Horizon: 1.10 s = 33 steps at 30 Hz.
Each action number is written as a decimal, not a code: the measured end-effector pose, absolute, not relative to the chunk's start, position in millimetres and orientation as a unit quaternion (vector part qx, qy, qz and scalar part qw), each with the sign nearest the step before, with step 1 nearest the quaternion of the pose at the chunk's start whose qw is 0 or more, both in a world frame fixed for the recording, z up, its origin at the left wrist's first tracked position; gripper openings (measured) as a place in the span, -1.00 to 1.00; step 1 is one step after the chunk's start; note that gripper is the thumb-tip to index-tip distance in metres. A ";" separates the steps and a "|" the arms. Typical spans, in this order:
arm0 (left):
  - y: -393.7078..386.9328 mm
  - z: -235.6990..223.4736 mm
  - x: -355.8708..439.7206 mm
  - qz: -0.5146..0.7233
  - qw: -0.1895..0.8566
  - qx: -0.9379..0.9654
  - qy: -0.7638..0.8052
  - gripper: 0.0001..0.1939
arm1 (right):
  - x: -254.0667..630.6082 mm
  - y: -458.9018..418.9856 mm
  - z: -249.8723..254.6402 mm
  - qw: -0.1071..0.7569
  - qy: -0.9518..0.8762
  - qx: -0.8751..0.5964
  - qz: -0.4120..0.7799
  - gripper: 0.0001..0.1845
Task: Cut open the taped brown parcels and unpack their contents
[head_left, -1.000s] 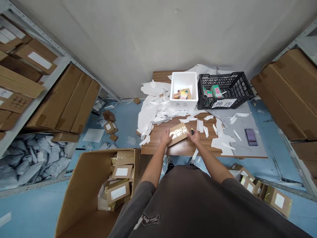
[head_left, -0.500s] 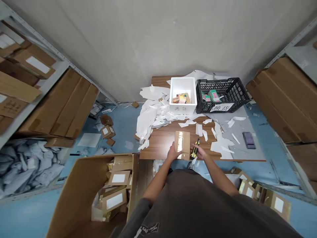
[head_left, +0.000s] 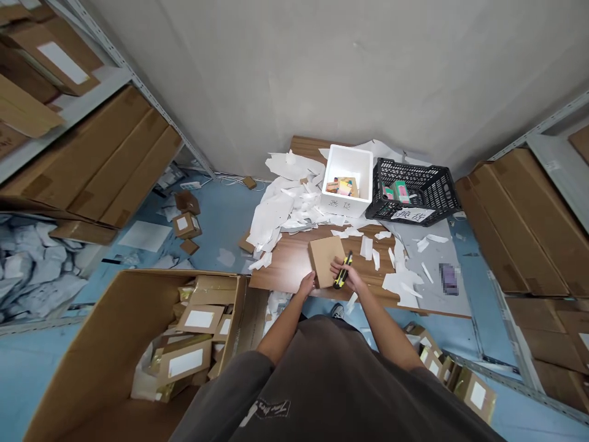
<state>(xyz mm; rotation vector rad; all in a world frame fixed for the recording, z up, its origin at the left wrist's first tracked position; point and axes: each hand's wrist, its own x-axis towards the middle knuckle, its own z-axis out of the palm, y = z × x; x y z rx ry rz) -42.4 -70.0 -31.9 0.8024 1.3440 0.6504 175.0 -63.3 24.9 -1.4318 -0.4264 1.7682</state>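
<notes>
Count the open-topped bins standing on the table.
2: the white bin toward the back of the table, and the black crate just right of it. Both stand beyond the small cardboard box. I see no others, and neither is hidden.

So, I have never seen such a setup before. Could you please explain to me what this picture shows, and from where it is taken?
There is no machine here: a camera on a person's head looks forward and down at two bare hands. The left hand is at the left edge of a cardboard box. The right hand holds a yellow-and-black cutter knife beside the box's right side. On the wooden table also lie white paper scraps, a white bin and a black crate, both with small items inside.
</notes>
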 end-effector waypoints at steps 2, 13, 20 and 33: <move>-76.8 -30.3 -34.5 0.283 0.671 0.346 0.591 -0.56 | 188.9 -71.2 18.8 0.459 -0.177 -0.594 0.637 -0.35; -80.7 -39.1 -47.1 0.304 0.745 0.212 0.555 -0.39 | 189.6 -84.4 34.3 0.382 -0.324 -0.641 0.582 -0.24; -65.1 -50.8 -52.5 0.257 0.609 0.242 0.710 -0.40 | 136.0 -85.8 36.3 0.399 -0.233 -0.538 0.705 -0.23; 58.1 13.9 -81.5 0.032 0.399 0.758 0.515 0.53 | 136.5 -41.8 56.0 0.250 -0.340 -0.694 0.583 -0.69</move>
